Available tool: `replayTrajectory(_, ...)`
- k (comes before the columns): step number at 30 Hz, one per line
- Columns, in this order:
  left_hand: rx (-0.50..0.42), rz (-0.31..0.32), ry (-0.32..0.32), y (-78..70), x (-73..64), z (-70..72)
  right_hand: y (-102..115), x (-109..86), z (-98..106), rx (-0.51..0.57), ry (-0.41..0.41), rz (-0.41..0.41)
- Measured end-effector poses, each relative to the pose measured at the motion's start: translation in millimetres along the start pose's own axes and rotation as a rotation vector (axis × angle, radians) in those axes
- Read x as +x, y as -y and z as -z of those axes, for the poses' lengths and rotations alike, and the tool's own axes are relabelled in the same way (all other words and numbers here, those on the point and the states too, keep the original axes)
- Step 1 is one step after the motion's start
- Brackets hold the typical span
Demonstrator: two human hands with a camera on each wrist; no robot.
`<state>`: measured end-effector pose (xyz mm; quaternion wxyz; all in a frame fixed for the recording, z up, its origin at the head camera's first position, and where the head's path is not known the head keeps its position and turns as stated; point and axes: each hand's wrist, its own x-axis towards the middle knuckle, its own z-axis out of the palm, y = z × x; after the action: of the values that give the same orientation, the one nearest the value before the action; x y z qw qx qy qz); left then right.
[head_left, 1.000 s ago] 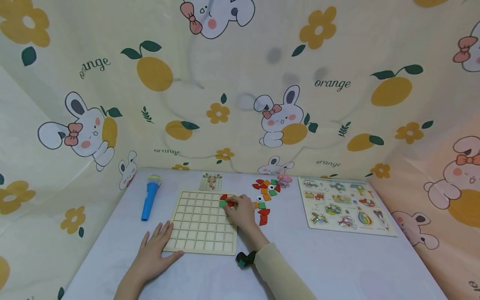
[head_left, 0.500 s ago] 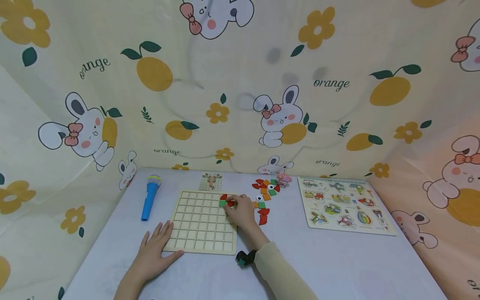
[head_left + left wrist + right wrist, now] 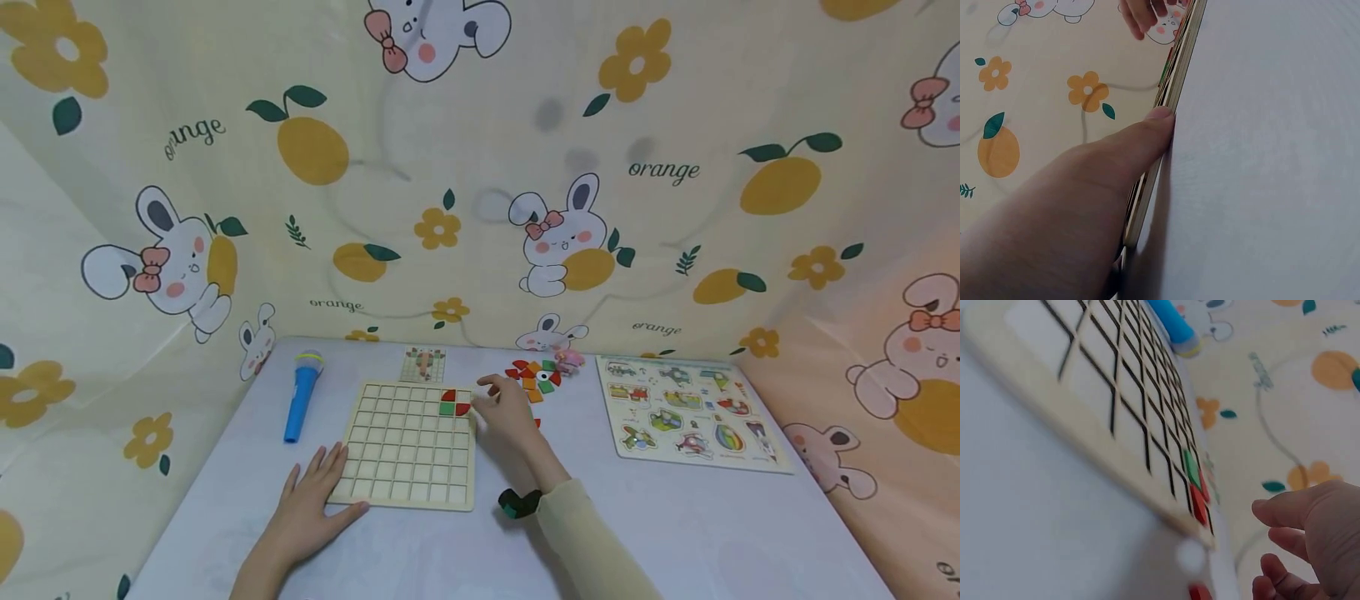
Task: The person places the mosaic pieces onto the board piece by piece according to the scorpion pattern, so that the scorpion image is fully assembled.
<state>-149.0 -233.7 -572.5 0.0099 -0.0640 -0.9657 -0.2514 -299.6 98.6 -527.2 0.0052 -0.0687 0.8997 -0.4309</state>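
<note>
A wooden grid board lies on the table. In its upper right cells sit a green square tile and two red quarter-round tiles. My left hand rests spread at the board's lower left corner; in the left wrist view its thumb presses the board's edge. Just right of the board hovers my right hand, its fingers loosely bent and apart with nothing between them, as the right wrist view also shows. It hides part of the loose tiles behind it.
At the back, a small pattern card lies above the board. A blue toy microphone is on the left. A pink figure stands by the loose tiles, and a picture puzzle board lies at right.
My right hand has let go of the red quarter-round tile in the board's right column and moved right, off the board. My left hand stays in place.
</note>
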Motion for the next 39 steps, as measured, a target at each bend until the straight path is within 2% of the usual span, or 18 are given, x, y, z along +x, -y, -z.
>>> replayTrajectory(7,0.008,0.005,-0.005,-0.3,0.0,1.8,-23.2,1.6,30.9,-0.012,-0.089,-0.001)
replayTrajectory(11,0.009,0.010,0.001,-0.2,-0.1,2.8,-38.8,5.0,46.0,-0.002,-0.129,-0.035)
replayTrajectory(19,-0.004,0.006,-0.002,-0.4,0.8,2.5,-70.5,12.4,67.7,-0.018,-0.175,-0.077)
replayTrajectory(28,-0.012,0.004,-0.006,-2.1,-0.7,2.8,-94.1,16.6,73.0,-0.024,-0.190,-0.144)
replayTrajectory(36,-0.003,0.003,-0.009,-0.9,0.2,0.8,-93.4,30.9,70.0,-0.047,-0.185,-0.149)
replayTrajectory(39,0.000,0.002,-0.008,-0.5,0.6,0.0,-90.9,36.3,67.8,-0.079,-0.181,-0.177)
